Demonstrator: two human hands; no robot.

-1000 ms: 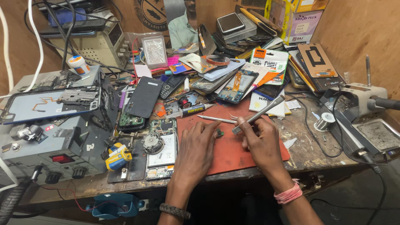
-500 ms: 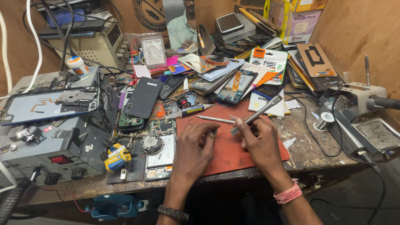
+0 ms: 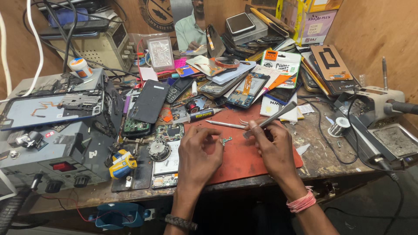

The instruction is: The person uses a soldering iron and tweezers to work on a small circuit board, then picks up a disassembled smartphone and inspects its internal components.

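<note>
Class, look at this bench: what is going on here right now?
A person sits at a cluttered wooden workbench. The right hand holds metal tweezers angled down toward a small circuit part lying on a red mat. The left hand hovers beside that part with fingers curled. Opened phones and tools lie all around.

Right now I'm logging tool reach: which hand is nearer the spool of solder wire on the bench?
Right. The right hand, holding tweezers, sits just left of the solder spool. The left hand lies farther left, beyond the small circuit part.
</note>
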